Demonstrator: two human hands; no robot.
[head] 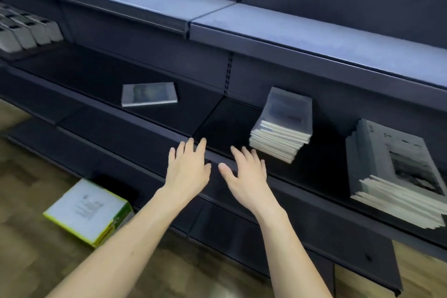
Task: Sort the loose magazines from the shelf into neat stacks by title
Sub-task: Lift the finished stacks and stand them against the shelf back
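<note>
Forearms are stretched out over the wooden floor [29, 237], where a white box with yellow-green edges [89, 210] is seen below the left arm. The left hand [187, 169] and right hand [244, 174] are held side by side at the front lip of the dark shelf [145, 113], fingers spread and straight, nothing gripped. Just beyond the right hand, a stack of magazines [283, 126] is set on the shelf; a second, wider stack [396, 174] lies farther right. Farther back to the left, a single magazine [149, 97] lies flat. Pale boxes [26, 31] are lined up at the far left.
</note>
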